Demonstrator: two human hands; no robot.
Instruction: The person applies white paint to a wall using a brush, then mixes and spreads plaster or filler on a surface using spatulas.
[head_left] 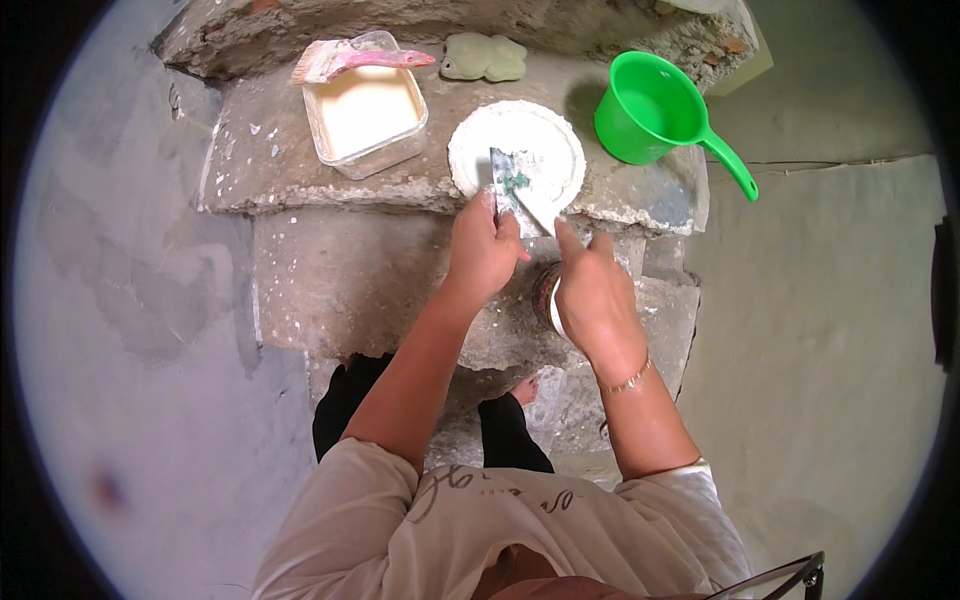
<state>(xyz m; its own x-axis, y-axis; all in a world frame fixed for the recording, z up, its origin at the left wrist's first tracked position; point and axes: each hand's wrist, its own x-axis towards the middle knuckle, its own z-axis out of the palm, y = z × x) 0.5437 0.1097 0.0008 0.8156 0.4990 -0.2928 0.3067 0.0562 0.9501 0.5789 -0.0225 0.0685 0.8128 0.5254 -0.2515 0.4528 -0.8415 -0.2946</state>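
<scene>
My left hand [482,252] is closed on a flat putty scraper [502,168], its dark blade smeared with white and a little green. My right hand [600,298] grips a narrow white spatula-like tool [538,208], whose tip meets the scraper's face. Both tools are over the near part of a round white lid-like plate [459,150] coated with white paste. Partly hidden beside my right hand, a round container with a white rim [557,308] and a dark patterned side is on the step below.
On the upper concrete step [265,165] are a clear tub [380,160] of cream-coloured liquid, a pink-handled brush [365,59] across its rim, a grey-green lump [484,57] and a green dipper [640,125] with its handle toward the right wall [820,300]. A grey wall [130,350] is on the left.
</scene>
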